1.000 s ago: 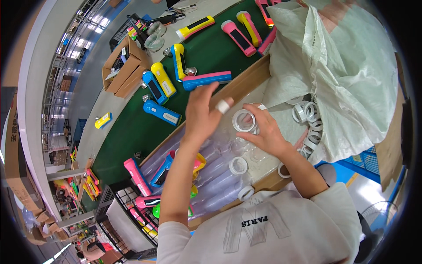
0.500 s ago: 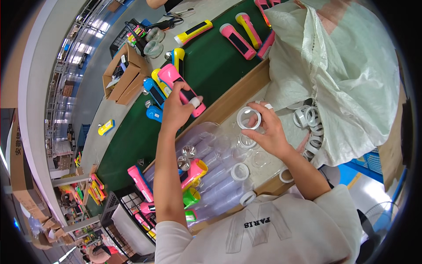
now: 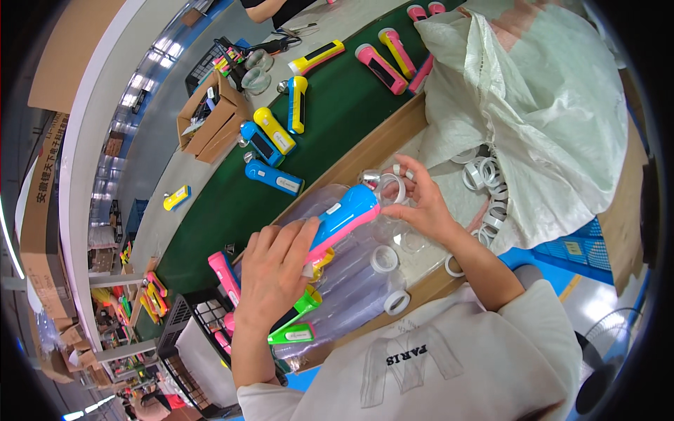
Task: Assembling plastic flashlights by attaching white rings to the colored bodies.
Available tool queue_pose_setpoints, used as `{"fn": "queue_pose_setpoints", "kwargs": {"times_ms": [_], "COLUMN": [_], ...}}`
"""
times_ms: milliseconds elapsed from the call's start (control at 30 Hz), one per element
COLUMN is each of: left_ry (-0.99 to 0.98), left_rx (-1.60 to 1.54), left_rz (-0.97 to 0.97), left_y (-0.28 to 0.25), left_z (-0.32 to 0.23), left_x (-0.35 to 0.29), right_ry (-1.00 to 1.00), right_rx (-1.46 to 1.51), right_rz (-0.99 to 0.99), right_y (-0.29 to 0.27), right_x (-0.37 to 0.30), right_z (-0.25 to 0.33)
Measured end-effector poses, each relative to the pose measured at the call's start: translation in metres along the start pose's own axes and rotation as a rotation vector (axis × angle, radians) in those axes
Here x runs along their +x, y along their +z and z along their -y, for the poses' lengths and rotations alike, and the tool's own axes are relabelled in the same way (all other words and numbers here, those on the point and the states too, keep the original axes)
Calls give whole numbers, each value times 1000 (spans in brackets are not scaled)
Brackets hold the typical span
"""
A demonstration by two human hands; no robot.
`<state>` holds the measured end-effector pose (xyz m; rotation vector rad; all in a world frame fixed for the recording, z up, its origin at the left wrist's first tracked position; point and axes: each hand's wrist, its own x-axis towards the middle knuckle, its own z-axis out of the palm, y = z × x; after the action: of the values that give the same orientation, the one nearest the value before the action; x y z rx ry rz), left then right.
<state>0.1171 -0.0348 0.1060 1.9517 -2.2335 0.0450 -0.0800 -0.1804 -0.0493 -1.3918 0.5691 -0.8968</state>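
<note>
My left hand (image 3: 275,270) is wrapped round a blue-and-pink flashlight (image 3: 345,214) over the box of clear tubes. A shiny reflector (image 3: 369,178) shows at the flashlight's front end. Between thumb and fingers my right hand (image 3: 426,203) pinches a white ring (image 3: 391,190) on edge, close beside that end. Whether the ring touches the flashlight I cannot tell. White wraps are on some fingers of both hands. Below lie clear plastic tubes (image 3: 337,302) with white rings (image 3: 384,258) at their ends, and a green flashlight (image 3: 307,302) partly behind my left hand.
The green belt (image 3: 210,221) carries several flashlights, including a blue one (image 3: 274,177) and a yellow one (image 3: 274,131). A white woven sack (image 3: 540,126) lies on the right by loose rings (image 3: 484,172). Beyond the belt stands a cardboard box (image 3: 214,119); a co-worker's arm (image 3: 263,10) shows behind.
My left hand has come off the belt toward me, bringing a flashlight over the tubes. The pink flashlight it held on the belt no longer lies there. My right hand has turned the ring slightly.
</note>
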Motion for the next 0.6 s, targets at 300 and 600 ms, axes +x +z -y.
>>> {"fn": "queue_pose_setpoints", "kwargs": {"times_ms": [300,600], "left_ry": [119,-4], "left_rx": [-33,-324], "left_rz": [-108,17], "left_y": [-9,-5], "left_z": [4,14], "left_x": [-23,-33], "right_ry": [-53,-66], "right_rx": [-98,3], "right_rz": [187,318], "right_y": [-3,-8], "right_x": [-3,-3], "right_z": [2,10]}}
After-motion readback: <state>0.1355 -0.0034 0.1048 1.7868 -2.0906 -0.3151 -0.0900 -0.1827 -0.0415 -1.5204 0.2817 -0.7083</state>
